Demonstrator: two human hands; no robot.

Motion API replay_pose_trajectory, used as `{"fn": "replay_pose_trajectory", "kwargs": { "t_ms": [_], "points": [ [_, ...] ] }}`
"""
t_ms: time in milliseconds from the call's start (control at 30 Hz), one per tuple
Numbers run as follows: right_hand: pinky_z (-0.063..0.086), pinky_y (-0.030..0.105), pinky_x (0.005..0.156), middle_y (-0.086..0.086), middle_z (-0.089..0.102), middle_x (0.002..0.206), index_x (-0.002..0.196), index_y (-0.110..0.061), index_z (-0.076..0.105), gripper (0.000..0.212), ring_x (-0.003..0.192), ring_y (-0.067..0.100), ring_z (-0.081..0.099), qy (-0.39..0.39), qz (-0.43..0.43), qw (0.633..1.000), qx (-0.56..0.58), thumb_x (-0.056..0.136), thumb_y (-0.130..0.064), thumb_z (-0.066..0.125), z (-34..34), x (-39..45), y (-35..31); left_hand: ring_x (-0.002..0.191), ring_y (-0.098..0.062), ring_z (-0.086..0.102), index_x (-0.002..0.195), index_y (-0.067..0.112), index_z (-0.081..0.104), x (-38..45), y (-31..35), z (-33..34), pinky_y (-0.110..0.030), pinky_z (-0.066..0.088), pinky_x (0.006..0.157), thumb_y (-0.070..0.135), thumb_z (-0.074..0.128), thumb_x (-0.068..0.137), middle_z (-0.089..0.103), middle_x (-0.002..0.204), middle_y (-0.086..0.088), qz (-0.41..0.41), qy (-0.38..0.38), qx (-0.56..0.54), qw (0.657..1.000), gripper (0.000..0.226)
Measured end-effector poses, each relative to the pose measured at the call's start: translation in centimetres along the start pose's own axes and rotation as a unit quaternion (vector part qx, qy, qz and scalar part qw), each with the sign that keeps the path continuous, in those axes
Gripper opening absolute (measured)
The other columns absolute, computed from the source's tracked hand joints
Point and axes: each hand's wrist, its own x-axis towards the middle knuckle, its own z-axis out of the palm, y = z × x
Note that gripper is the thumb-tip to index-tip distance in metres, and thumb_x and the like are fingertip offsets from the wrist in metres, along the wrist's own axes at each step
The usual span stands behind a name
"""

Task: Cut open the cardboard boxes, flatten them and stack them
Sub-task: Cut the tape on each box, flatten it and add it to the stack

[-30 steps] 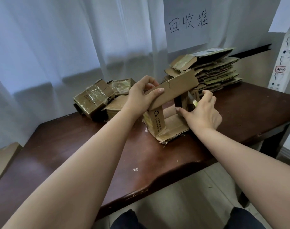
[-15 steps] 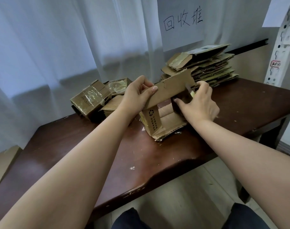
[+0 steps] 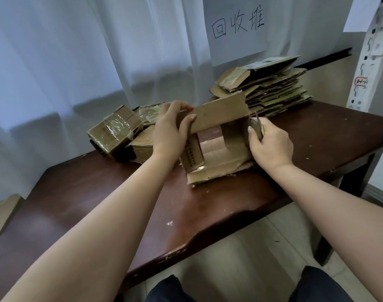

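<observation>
On a dark table (image 3: 317, 136) before white curtains, your left hand (image 3: 168, 131) grips the box (image 3: 216, 147) by its top flap; your right hand (image 3: 271, 144) pinches a blade (image 3: 258, 123) at its right wall. Should the blade slip, it could nick your left thumb or tear the cardboard.

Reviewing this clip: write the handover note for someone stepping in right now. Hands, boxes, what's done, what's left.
Left hand grips the top flap of the opened box at mid-table.
Right hand holds a small cutter at the box's right side wall.
Done: a stack of flattened boxes sits at the back right, under the handwritten sign.
Left: finish cutting this box, flatten it, add it to the stack; then the taped boxes at back left, still sealed.
</observation>
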Motion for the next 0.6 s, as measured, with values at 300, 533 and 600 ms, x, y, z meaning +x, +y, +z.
{"fn": "replay_pose_trajectory", "kwargs": {
  "t_ms": [300,533,600],
  "points": [
    [0.052,0.043,0.072,0.007,0.068,0.081,0.099,-0.014,0.065,0.025,0.081,0.030,0.063,-0.006,-0.012,0.996,0.090,0.095,-0.035,0.055,0.1,-0.8,2.2,0.143,-0.026,0.021,0.145,0.032,0.026,-3.4,-1.0,2.8,-0.034,0.042,0.095,0.031,0.082,0.070,0.009,0.158,-0.001,-0.013,-0.019,0.119,0.993,0.094],
    [0.052,0.043,0.076,0.005,0.068,0.087,0.113,-0.017,0.061,0.027,0.085,0.031,0.063,-0.005,-0.009,0.995,0.103,0.095,-0.036,0.054,0.1,-0.5,2.6,0.136,-0.032,0.030,0.142,0.030,0.024,-2.8,-0.3,4.4,-0.036,0.047,0.090,0.010,0.068,0.072,0.012,0.158,-0.005,-0.036,0.015,0.151,0.988,0.085],
    [0.052,0.042,0.079,0.004,0.069,0.097,0.122,-0.020,0.056,0.031,0.090,0.029,0.063,-0.005,-0.011,0.995,0.101,0.095,-0.035,0.054,0.1,-0.5,2.6,0.141,-0.031,0.024,0.145,0.026,0.026,-3.0,-0.6,3.8,-0.029,0.037,0.099,0.010,0.064,0.070,0.008,0.159,-0.006,-0.015,-0.005,0.119,0.993,0.085]
  ]
}}
